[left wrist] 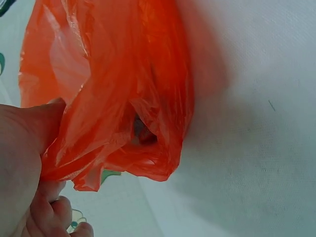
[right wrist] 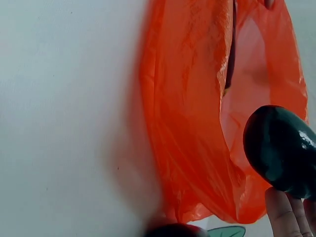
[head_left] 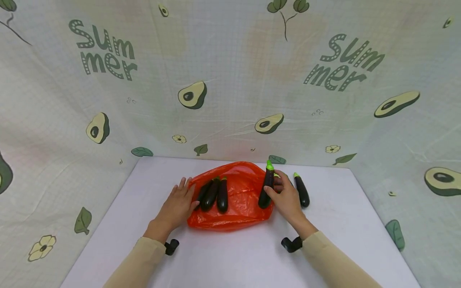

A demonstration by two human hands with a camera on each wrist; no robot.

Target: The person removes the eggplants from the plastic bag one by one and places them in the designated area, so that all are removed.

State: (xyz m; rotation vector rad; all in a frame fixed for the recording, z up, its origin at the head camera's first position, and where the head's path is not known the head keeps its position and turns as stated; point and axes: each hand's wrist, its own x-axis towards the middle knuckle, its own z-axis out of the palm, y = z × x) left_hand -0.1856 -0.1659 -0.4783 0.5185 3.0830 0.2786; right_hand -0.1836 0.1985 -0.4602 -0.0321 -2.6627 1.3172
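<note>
A red plastic bag [head_left: 241, 218] lies with its mouth open on the white table. My left hand [head_left: 180, 202] grips the bag's left edge, the film passing between thumb and fingers in the left wrist view. Several dark eggplants [head_left: 223, 196] with green stems lie side by side in the left part of the bag. Over the bag's right side, my right hand [head_left: 286, 196] holds another eggplant [head_left: 266, 186], stem end away from me. A bit of green shows beside it at the fingers. In the right wrist view, this eggplant's rounded end [right wrist: 276, 148] overlaps the bag opening.
One more eggplant [head_left: 302, 191] lies on the table [head_left: 335, 224] just right of my right hand. A cloth backdrop [head_left: 230, 60] printed with avocados and leaves stands behind the table and along both sides. Black wrist camera mounts [head_left: 291, 244] sit at both sleeves.
</note>
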